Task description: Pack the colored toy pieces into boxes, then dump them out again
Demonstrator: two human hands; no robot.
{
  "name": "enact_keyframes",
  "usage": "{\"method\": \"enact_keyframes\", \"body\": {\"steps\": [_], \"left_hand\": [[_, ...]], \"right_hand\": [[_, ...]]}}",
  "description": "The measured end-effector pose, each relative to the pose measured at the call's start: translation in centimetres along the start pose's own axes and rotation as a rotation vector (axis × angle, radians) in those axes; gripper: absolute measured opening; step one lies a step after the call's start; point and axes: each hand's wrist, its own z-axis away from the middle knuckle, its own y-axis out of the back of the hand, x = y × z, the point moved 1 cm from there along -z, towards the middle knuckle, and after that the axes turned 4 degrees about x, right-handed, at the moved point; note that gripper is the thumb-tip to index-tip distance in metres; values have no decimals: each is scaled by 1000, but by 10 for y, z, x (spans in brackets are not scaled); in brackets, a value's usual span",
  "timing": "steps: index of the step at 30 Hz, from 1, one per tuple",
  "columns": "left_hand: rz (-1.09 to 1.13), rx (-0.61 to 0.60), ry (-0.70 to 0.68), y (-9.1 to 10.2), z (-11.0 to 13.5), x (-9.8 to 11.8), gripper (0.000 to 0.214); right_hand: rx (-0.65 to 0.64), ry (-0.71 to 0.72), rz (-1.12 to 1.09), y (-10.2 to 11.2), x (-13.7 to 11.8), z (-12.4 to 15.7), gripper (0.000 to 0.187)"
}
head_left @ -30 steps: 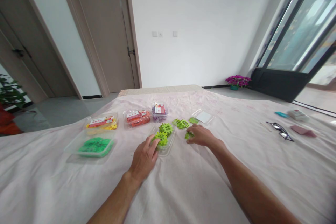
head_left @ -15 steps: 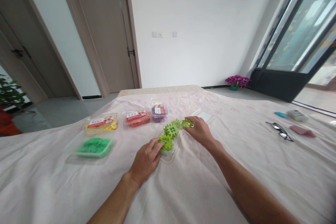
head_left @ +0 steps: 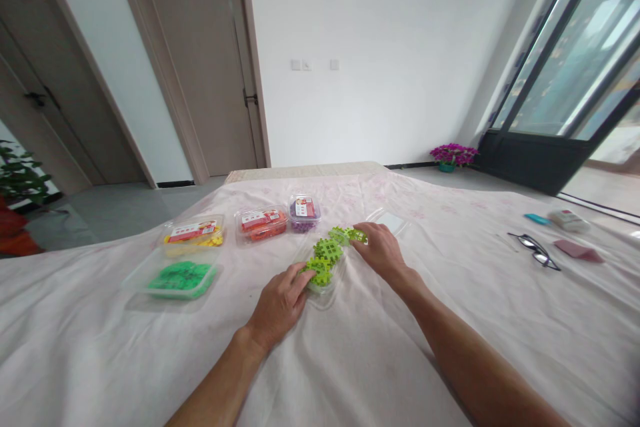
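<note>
Several light-green lattice building pieces (head_left: 327, 250) lie in a row along a clear plastic container (head_left: 327, 297) in front of me. At its near end my left hand (head_left: 281, 299) is closed, thumb and fingers on the nearest lattice pieces (head_left: 320, 269). My right hand (head_left: 381, 248) pinches a light-green lattice piece (head_left: 357, 235) at the far end of the row. Its fingertips partly cover that piece. Just beyond the right hand lies a clear lid (head_left: 393, 219) with a white label.
To the left stand tubs of green pieces (head_left: 183, 277), yellow pieces (head_left: 195, 233), orange-red pieces (head_left: 263, 223) and purple pieces (head_left: 303, 213). Eyeglasses (head_left: 535, 251), a pink cloth (head_left: 577, 250), a blue item (head_left: 537, 219) and a whitish box (head_left: 569, 219) lie far right on the rumpled cloth (head_left: 350, 360).
The view has shifted very slightly. Both hands stay on the light-green pieces, with the right fingers moved only a little.
</note>
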Motion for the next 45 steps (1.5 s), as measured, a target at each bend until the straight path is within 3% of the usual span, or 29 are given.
{"method": "enact_keyframes", "body": {"steps": [2,6,12,15,21,28,37,41,45], "left_hand": [[-2,-4,0,1,0,0,47],[-11,-19,4,1,-1,1,45],[-3,-25,7,-1,0,0,45],[-1,-32,11,-1,0,1,43],[2,-50,27,0,-1,2,47],[13,-24,20,-1,-1,1,45],[10,-15,11,-2,-1,0,48],[6,-23,14,-3,0,0,47],[-6,-22,20,-4,0,0,46]], "right_hand": [[2,-10,22,0,2,1,29],[127,-13,-3,3,5,0,29],[239,31,-286,2,-14,-1,26],[194,96,-324,-4,-26,3,26],[-85,288,-240,-18,-40,11,19],[-137,327,-181,-26,-38,12,34],[-242,396,-80,-25,-39,12,33],[-210,396,-226,-31,-35,13,34],[-13,181,-436,-42,-18,11,38]]}}
